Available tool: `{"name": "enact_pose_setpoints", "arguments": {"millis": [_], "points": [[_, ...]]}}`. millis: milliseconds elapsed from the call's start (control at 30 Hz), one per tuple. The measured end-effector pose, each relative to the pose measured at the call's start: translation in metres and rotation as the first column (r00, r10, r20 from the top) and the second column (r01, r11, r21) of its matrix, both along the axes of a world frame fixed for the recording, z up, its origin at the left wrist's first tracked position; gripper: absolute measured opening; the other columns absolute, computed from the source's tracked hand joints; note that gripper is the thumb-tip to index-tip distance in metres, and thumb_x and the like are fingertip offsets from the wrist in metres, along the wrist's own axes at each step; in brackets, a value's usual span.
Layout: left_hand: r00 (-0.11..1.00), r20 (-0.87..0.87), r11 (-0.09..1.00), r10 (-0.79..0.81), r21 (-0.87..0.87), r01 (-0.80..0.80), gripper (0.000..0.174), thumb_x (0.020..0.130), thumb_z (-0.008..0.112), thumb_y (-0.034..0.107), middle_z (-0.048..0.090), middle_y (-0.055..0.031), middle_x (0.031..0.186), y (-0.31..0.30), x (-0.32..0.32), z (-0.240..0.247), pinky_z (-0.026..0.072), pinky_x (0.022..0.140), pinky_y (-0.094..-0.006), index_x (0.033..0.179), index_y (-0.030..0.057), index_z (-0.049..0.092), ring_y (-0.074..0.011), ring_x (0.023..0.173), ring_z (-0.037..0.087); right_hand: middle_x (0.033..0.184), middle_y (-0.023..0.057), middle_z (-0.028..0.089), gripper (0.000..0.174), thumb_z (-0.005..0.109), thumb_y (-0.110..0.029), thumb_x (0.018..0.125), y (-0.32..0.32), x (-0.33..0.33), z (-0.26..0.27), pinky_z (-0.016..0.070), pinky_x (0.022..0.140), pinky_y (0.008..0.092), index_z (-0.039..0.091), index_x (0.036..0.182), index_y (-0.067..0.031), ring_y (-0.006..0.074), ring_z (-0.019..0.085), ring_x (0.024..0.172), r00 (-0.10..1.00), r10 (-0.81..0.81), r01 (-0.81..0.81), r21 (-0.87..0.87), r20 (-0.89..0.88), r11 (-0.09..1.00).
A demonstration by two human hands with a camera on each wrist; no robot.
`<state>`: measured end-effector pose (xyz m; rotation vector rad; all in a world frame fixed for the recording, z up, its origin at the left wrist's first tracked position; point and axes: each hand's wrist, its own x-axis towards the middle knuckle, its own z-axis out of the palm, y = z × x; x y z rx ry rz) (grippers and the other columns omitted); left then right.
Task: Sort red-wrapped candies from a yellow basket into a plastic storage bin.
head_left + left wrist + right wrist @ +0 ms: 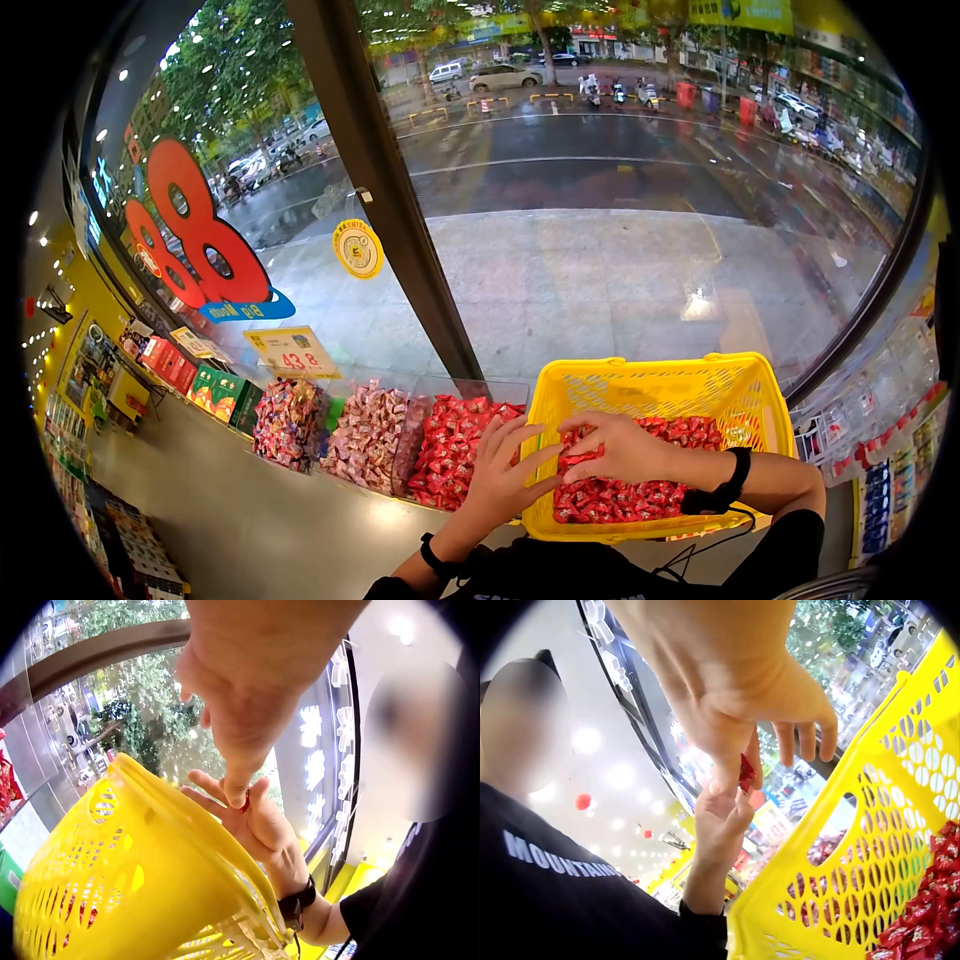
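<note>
Both hands meet over the left side of a yellow shopping basket [660, 370]. A small red wrapped candy [746, 773] shows between the thumb and forefinger of my right hand [630, 452], whose other fingers are spread. My left hand [500, 472] comes from the other side, fingers apart, its thumb and forefinger reaching to the right fingertips. In the left wrist view a left fingertip overlaps the candy [246, 801]; I cannot tell whether the left hand pinches it too. Many red wrapped candies [620, 500] lie in the basket below.
Left of the basket stand clear bins of red candies [455, 440], pink-wrapped sweets [365, 430] and mixed sweets [287, 420], with a price sign [292, 352] behind. A large window [590, 250] with a dark post [385, 180] rises ahead. Hanging goods [850, 425] line the right.
</note>
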<state>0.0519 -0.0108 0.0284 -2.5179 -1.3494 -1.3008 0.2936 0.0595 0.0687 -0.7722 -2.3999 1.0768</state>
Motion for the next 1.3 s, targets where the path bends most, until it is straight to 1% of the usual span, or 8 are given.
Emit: {"name": "enact_pose_setpoints", "arguments": {"millis": [100, 300, 500, 700, 900, 1100, 1167, 1300], "points": [[1.0, -0.022, 0.996, -0.019, 0.084, 0.02, 0.049, 0.07, 0.094, 0.022, 0.066, -0.0066, 0.132, -0.001, 0.007, 0.002, 0.0379, 0.119, -0.0615, 0.117, 0.0207, 0.08, -0.0351, 0.128, 0.061, 0.139, 0.02, 0.066, 0.037, 0.086, -0.04, 0.089, -0.006, -0.003, -0.003, 0.0524, 0.104, 0.0419, 0.084, 0.108, -0.0084, 0.0366, 0.065, 0.124, 1.0, 0.018, -0.018, -0.155, -0.001, 0.988], [0.999, -0.038, 0.991, -0.036, 0.127, 0.04, 0.041, 0.07, 0.092, 0.019, 0.068, -0.0024, 0.126, -0.006, -0.001, 0.006, 0.0382, 0.119, -0.0594, 0.109, 0.0213, 0.08, -0.0313, 0.125, 0.063, 0.136, 0.0194, 0.067, 0.031, 0.085, -0.036, 0.09, -0.015, -0.004, -0.006, 0.0531, 0.102, 0.0427, 0.084, 0.104, -0.0083, 0.037, 0.066, 0.121, 1.0, -0.01, 0.011, -0.064, 0.014, 0.998], [0.994, -0.01, 0.994, -0.111, 0.017, 0.112, 0.038, 0.071, 0.095, 0.028, 0.069, -0.0023, 0.125, -0.011, -0.007, 0.002, 0.0384, 0.119, -0.0594, 0.105, 0.0192, 0.08, -0.0299, 0.124, 0.063, 0.131, 0.0122, 0.067, 0.022, 0.084, -0.029, 0.085, -0.029, -0.01, 0.0, 0.0526, 0.1, 0.0448, 0.082, 0.096, -0.0099, 0.0329, 0.064, 0.118, 0.993, -0.008, -0.051, 0.481, 0.12, 0.875], [0.983, -0.038, 0.982, -0.178, 0.052, 0.18, 0.03, 0.074, 0.092, 0.03, 0.071, 0.0003, 0.121, -0.008, -0.026, -0.012, 0.0375, 0.119, -0.0586, 0.098, 0.0177, 0.08, -0.0294, 0.125, 0.063, 0.132, 0.0103, 0.065, 0.025, 0.082, -0.03, 0.086, -0.044, -0.021, 0.014, 0.0521, 0.1, 0.0449, 0.08, 0.099, -0.0093, 0.0309, 0.064, 0.121, 0.963, -0.052, -0.104, 0.543, 0.264, 0.833], [0.999, 0.001, 0.998, 0.048, 0.037, -0.048, 0.022, 0.077, 0.089, 0.026, 0.072, 0.0015, 0.116, 0.002, -0.083, -0.031, 0.0343, 0.121, -0.0581, 0.092, 0.0135, 0.077, -0.0282, 0.125, 0.062, 0.131, 0.0097, 0.068, 0.029, 0.079, -0.032, 0.091, -0.065, -0.006, 0.04, 0.0528, 0.103, 0.0442, 0.079, 0.113, -0.0128, 0.0311, 0.066, 0.119, 0.932, -0.116, -0.054, 0.45, 0.343, 0.891], [0.964, -0.163, 0.962, 0.212, -0.137, -0.235, 0.024, 0.081, 0.087, 0.029, 0.069, -0.0032, 0.124, 0.013, -0.144, -0.103, 0.0343, 0.12, -0.0586, 0.095, 0.0111, 0.079, -0.0309, 0.129, 0.057, 0.124, 0.0072, 0.072, 0.027, 0.078, -0.03, 0.093, -0.104, 0.031, 0.038, 0.0549, 0.1, 0.0433, 0.079, 0.115, -0.0136, 0.0305, 0.069, 0.113, 0.895, -0.3, 0.152, 0.407, 0.33, 0.901], [0.942, -0.258, 0.935, 0.213, -0.227, -0.273, 0.03, 0.082, 0.086, 0.032, 0.065, -0.0072, 0.131, 0.012, -0.154, -0.109, 0.0339, 0.12, -0.0583, 0.104, 0.0113, 0.081, -0.0327, 0.132, 0.054, 0.124, 0.0075, 0.072, 0.026, 0.079, -0.029, 0.093, -0.113, 0.047, 0.019, 0.0552, 0.099, 0.0438, 0.079, 0.114, -0.0138, 0.0317, 0.069, 0.112, 0.882, -0.378, 0.265, 0.368, 0.281, 0.891], [0.971, -0.167, 0.958, 0.172, -0.2, -0.204, 0.031, 0.083, 0.086, 0.028, 0.066, -0.0096, 0.132, 0.021, -0.145, -0.081, 0.0378, 0.117, -0.0566, 0.108, 0.0121, 0.08, -0.0348, 0.133, 0.055, 0.123, 0.0093, 0.071, 0.024, 0.081, -0.027, 0.09, -0.131, 0.069, -0.002, 0.0556, 0.097, 0.0445, 0.08, 0.11, -0.0131, 0.0325, 0.07, 0.11, 0.777, -0.58, 0.46, 0.407, 0.245, 0.789]]}}
